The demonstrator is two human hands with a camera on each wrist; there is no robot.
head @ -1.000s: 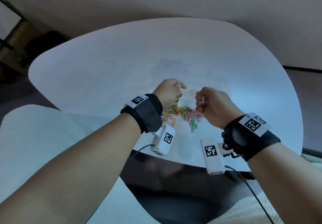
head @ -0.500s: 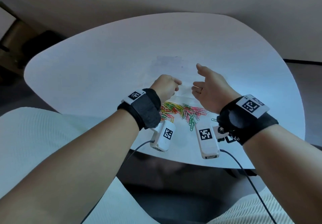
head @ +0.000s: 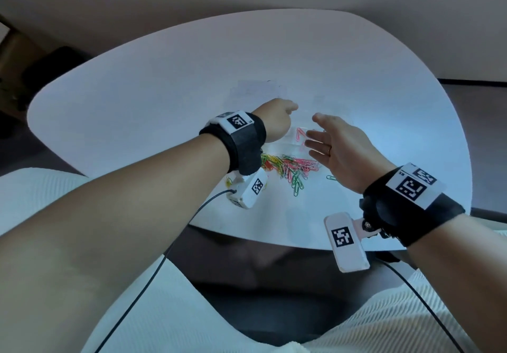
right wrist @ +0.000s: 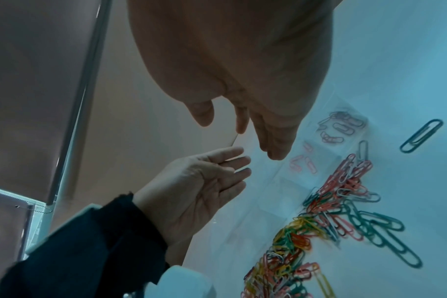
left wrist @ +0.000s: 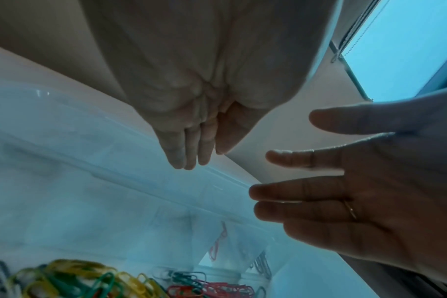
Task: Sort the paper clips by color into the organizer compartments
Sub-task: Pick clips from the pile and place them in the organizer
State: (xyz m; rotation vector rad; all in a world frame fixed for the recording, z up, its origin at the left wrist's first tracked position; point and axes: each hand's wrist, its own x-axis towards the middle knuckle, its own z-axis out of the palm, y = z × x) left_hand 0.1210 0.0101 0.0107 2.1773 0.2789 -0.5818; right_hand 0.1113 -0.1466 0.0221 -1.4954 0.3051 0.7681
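A clear plastic organizer lies on the white table beyond a mixed pile of coloured paper clips. A few pink clips lie in one compartment, and several greyish clips in the one beside it. My left hand hovers over the organizer's far left part, fingers straight and together, holding nothing. Over its right side my right hand is spread open, palm toward the left hand, also holding nothing.
A single green clip lies on the table right of the pile, under my right wrist. A few yellow clips sit at the pile's left end. The table's near edge curves just below the pile.
A second ago my right hand pinched silvery clips above the pile. It has since opened and holds nothing. Both hands moved away from me, over the organizer.
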